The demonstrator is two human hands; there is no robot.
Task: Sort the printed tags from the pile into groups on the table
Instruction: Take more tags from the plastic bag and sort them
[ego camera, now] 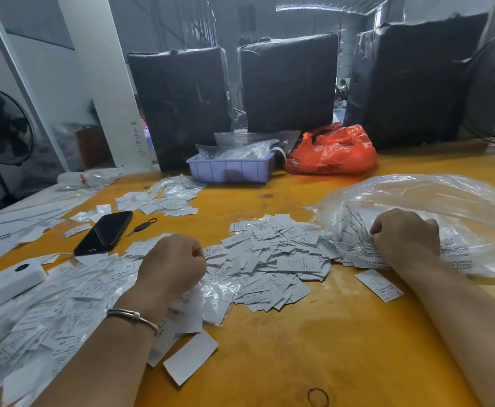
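- Left hand (171, 261): fingers curled in, resting on the left heap of tags (73, 306) at the edge of the clear film (211, 292). I think it pinches a tag or the film, but the fingertips are hidden, so I can't tell.
- Right hand (406, 235): fingers curled, gripping the printed edge of the clear plastic bag (434, 207) where it meets the tags.
- Main pile of printed tags (272, 259) sits between my hands, with "XS" and "S" marks showing. One loose S tag (379, 284) lies just right of it, and a blank-side tag (190, 358) lies near my left forearm.
- A smaller group (164, 199) lies further back on the counter (313, 348); it looks like a sorted set.
- My call on the step: pin the bag with my right hand and draw few tags at a time, reading the size letter before dropping. Keep the groups well apart, since thin tags slide and the fan could scatter them.
- Risk: the film hides tags under it, so lift it first.
- Counter: orange-yellow top with a black phone (105, 232) and its lanyard ring, a white device (8, 284), a rubber band (318, 397), a lavender tray (231, 170) and a red bag (332, 151).
- Room: three black-wrapped bales (290, 80) at the back edge, a fan (1, 126) on the left and another on the right.
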